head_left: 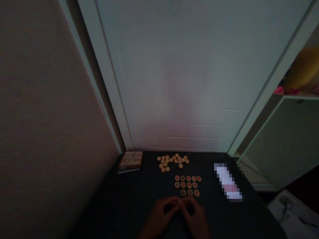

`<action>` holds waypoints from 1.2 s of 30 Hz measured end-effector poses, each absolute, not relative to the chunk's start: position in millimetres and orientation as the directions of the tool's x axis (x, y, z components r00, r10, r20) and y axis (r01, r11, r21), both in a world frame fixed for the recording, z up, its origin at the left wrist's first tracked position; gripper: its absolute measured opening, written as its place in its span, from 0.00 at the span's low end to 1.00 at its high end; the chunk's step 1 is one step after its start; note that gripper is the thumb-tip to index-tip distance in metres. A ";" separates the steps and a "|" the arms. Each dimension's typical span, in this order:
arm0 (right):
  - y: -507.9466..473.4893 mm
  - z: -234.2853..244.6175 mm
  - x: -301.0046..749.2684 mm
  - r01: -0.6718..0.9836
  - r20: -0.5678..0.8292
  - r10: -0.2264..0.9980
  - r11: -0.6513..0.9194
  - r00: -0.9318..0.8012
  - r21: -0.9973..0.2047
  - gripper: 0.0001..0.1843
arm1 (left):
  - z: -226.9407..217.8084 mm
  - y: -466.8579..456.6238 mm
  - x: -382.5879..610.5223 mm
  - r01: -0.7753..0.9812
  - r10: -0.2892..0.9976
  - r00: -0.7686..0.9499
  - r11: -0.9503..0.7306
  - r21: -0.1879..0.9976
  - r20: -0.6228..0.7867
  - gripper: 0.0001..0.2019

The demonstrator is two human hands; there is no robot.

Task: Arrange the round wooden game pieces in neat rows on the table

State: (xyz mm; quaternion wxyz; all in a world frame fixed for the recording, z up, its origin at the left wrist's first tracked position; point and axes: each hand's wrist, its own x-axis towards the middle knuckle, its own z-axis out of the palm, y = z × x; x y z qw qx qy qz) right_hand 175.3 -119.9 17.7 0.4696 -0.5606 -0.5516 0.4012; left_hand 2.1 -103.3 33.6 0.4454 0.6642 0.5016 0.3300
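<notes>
Both my hands meet at the near side of the dark table, fingertips pressed together. My left hand (161,209) is closed in a pinch, its thumb and fingers touching those of my right hand (194,210), which is also pinched. Whatever sits between the fingertips is hidden and too dim to make out. Just beyond them lie three rows of face-up round Chinese chess pieces (188,185), marked with red or dark characters. The closest row is almost at my right fingers. Farther back, several plain-faced wooden pieces (165,164) are scattered in a loose group.
A small box (131,159) with a printed lid stands at the table's back left corner. To the right lies a blurred-out pale oblong thing (228,182). A white panel (179,83) rises behind the dark table (112,199), and a wall (50,116) stands at left.
</notes>
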 end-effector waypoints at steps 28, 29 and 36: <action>-118.2 14.4 176.7 0.227 0.104 0.992 0.085 0.071 -0.970 0.17 | 39.0 -101.3 7.0 0.356 0.967 0.254 -0.130 0.925 0.038 0.11; -117.8 13.6 176.8 0.236 0.103 0.992 0.084 0.070 -0.968 0.17 | 39.2 -100.0 7.7 0.344 0.965 0.260 -0.125 0.931 0.034 0.11; -117.8 12.7 177.4 0.283 0.101 0.990 0.069 0.099 -0.957 0.18 | 48.1 -87.5 9.9 0.332 0.955 0.295 -0.113 0.936 0.010 0.12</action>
